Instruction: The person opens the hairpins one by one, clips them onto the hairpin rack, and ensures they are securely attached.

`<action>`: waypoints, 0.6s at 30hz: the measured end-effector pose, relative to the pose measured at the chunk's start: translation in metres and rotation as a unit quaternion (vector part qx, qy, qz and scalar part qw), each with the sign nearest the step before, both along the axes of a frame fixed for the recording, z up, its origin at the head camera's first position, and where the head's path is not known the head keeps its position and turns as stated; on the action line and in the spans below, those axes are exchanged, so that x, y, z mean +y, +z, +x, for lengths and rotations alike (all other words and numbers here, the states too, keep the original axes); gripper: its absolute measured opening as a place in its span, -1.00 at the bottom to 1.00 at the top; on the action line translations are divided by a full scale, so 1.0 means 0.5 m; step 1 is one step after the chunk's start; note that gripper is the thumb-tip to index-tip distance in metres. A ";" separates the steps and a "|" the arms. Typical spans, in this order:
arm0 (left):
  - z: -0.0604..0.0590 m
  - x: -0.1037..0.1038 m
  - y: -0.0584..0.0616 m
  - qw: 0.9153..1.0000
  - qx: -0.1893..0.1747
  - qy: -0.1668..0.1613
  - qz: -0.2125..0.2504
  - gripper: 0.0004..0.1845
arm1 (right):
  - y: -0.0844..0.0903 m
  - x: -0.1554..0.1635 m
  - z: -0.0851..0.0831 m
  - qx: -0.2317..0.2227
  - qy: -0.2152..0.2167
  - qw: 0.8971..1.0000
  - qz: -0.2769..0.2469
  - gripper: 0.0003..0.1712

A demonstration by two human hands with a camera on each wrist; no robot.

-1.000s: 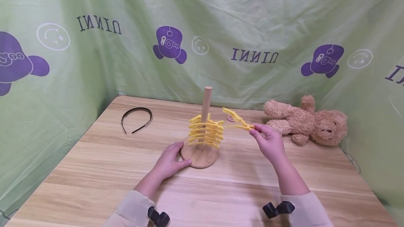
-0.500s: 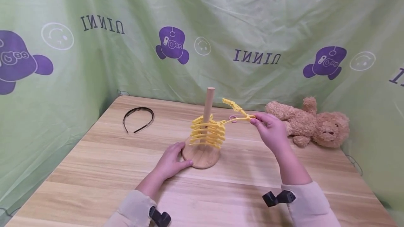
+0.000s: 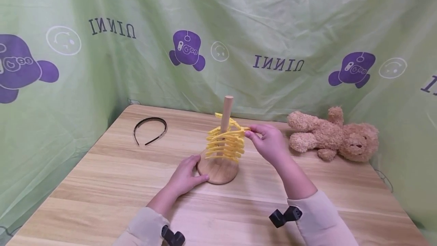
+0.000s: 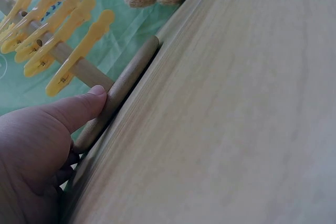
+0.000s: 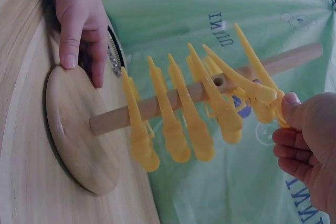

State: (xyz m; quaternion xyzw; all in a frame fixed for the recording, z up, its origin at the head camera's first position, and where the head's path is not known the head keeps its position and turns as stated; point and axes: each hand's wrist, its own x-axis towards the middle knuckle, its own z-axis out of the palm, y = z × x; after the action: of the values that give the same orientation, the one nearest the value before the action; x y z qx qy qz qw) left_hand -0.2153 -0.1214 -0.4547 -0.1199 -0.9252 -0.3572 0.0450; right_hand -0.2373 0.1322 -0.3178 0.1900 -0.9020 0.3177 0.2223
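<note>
A wooden stand has a round base and an upright post. Several yellow alligator hair clips are clipped across the post, one above another. My right hand pinches another yellow hair clip at its rear end, above the top of the stack. Its two arms are spread, with the post between them in the head view. My left hand holds the rim of the base from the left. In the left wrist view, its thumb lies on the rim and the other fingers are mostly hidden.
A brown teddy bear lies on its side at the right of the wooden table. At the back left lies a black toothed headband. A green printed curtain hangs behind the table.
My right hand has moved left, bringing the spread hair clip from beside the stand to around the post. A pink ring behind it is now out of sight. My left hand stays on the base.
</note>
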 end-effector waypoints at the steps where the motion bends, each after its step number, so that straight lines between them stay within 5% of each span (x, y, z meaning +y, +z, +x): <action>1: 0.000 0.001 0.000 1.000 0.001 0.000 0.000 -0.16 | 0.001 -0.003 0.000 -0.011 0.001 1.000 0.005 -0.69; 18: 0.019 0.002 -0.015 1.000 -0.010 0.003 0.008 -0.14 | -0.007 0.003 0.017 -0.094 0.044 0.993 0.049 -0.37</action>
State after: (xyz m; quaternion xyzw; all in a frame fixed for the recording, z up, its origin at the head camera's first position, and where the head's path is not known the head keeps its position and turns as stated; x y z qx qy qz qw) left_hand -0.2057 -0.1204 -0.4622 -0.1130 -0.9233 -0.3652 0.0381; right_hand -0.2286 0.1339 -0.3215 0.2096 -0.9240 0.2991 0.1132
